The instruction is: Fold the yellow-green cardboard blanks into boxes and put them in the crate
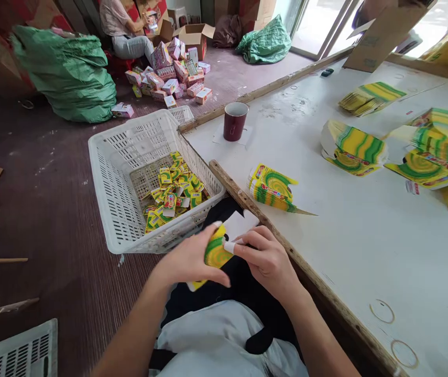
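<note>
Above my lap is a small yellow-green cardboard box (216,255) with white inner flaps standing up at its far end. My left hand (194,259) grips the box from the left, thumb along the near side. At its flap end, my right hand (261,255) pinches a white flap between thumb and fingers; some fingertips have white coverings. To the left, a white plastic basket (104,173) holds a heap of small yellow-green boxes (174,196). A stack of flat, unfolded cartons (273,187) lies on the white table (349,246), just beyond my right hand.
A dark red mug (235,123) stands near the table's wooden edge (306,267). More carton stacks (355,149) lie farther right. Across the floor, a person (123,29) sits by a pile of pink boxes (176,76) and a green sack (64,73). Another basket (19,348) is at lower left.
</note>
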Demonstrator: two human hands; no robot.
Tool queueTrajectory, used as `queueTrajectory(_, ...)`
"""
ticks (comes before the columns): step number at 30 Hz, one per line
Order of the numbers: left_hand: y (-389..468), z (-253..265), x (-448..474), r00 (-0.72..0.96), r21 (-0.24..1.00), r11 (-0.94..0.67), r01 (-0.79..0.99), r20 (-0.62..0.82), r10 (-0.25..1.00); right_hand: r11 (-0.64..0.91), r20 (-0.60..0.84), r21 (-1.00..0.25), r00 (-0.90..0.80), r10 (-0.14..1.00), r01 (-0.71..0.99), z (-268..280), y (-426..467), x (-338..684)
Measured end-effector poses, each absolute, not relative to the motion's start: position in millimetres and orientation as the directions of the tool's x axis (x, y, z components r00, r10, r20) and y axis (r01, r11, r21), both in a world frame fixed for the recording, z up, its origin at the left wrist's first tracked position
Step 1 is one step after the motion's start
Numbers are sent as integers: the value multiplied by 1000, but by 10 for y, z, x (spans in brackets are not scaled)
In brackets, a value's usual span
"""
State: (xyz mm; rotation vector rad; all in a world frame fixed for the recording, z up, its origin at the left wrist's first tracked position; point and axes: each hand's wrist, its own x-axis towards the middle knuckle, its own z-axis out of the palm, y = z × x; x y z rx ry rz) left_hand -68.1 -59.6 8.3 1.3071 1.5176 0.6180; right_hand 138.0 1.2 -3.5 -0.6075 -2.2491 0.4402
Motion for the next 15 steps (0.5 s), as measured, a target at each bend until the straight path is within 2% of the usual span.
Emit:
queueTrajectory(2,-604,-3,-449,6,847,327,419,-363,932,772,613,-519,-469,636,368,-93,-54,1340)
queueTrajectory(4,-613,-91,-268,-131,866,337,370,-310,941,657,597,-628,-282,751,418,-191,-158,1292)
queueTrajectory(5,-617,-123,-212,-191,877,329,350,-277,942,587,557,-706,-200,806,397,-240,-215,1269)
queueTrajectory(7,-625,-154,-168,-263,889,301,344,-217,940,422,404,-874,-124,906,241,-308,-312,1227)
queueTrajectory(8,-626,-156,-173,-275,890,282,357,-189,943,319,303,-939,-127,944,131,-317,-337,1213)
queueTrajectory(10,-627,-143,-206,-244,885,219,411,-125,962,101,111,-993,-189,976,-60,-281,-324,1203)
queueTrajectory(15,-644,-133,-243,-25,859,-17,511,35,999,-265,-168,-935,-365,916,-235,-117,-63,1257)
